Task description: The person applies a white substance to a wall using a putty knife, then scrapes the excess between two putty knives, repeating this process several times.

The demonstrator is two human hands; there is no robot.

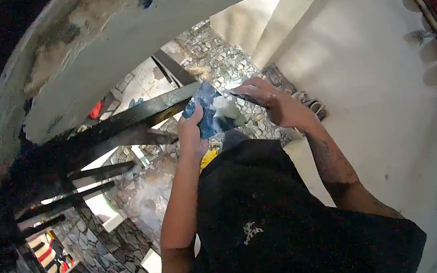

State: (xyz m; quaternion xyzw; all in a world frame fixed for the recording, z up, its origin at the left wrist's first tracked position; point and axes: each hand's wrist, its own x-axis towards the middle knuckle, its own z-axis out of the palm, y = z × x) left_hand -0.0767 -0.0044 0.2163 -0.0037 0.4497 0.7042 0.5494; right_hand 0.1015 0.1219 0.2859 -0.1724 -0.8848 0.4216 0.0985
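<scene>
My left hand (192, 130) grips a flat blue board (206, 120) by its edge, with the thumb lying over its face. On the board sits a lump of white putty-like paste (227, 109). To the right, my right hand (278, 103) is closed around a thin, dark-edged putty knife (248, 97). The knife's tip points toward the board and appears just apart from the paste. Part of the blade and its handle are hidden by my fingers.
Dark beams (128, 120) run along my left side. A pale wall (379, 85) rises on the right, and a curved, patchy pale surface (94, 59) arches overhead. Far below lies a stone-patterned floor (208, 42). Something yellow (209, 158) shows beside my black shirt.
</scene>
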